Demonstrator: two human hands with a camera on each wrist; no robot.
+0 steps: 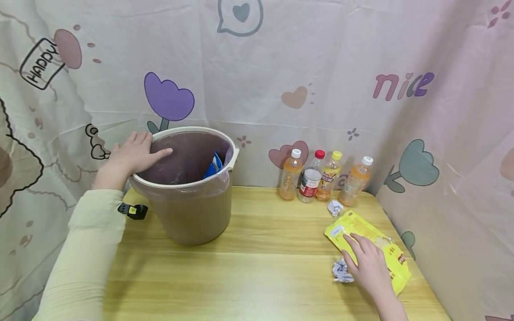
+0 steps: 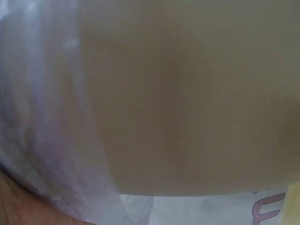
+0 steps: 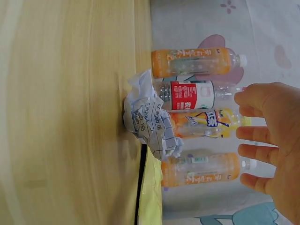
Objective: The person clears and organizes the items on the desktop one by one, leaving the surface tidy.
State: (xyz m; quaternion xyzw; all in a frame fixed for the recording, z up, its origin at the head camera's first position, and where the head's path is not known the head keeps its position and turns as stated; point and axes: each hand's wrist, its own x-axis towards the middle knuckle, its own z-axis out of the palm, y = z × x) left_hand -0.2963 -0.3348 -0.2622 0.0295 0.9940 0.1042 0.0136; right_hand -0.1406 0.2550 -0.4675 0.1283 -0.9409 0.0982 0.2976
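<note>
My left hand point(image 1: 130, 156) rests on the left rim of a brown-grey trash bin point(image 1: 192, 209), its thumb stretched over the opening. A clear plastic liner point(image 1: 214, 185) folds over the rim, and a blue wrapper point(image 1: 214, 166) shows inside. In the left wrist view the bin wall point(image 2: 197, 103) fills most of the picture. My right hand point(image 1: 369, 265) hovers with loosely bent, empty fingers over a yellow snack bag point(image 1: 395, 263). Beside it lies a crumpled paper ball point(image 1: 341, 271); in the right wrist view this paper point(image 3: 149, 117) is apart from the fingers.
Several plastic bottles stand along the table's back edge, among them one with a red cap point(image 1: 320, 154) and one with a yellow cap point(image 1: 331, 174). Another paper ball point(image 1: 335, 207) lies before them. A printed curtain point(image 1: 257, 80) hangs behind and beside the wooden table point(image 1: 257, 285).
</note>
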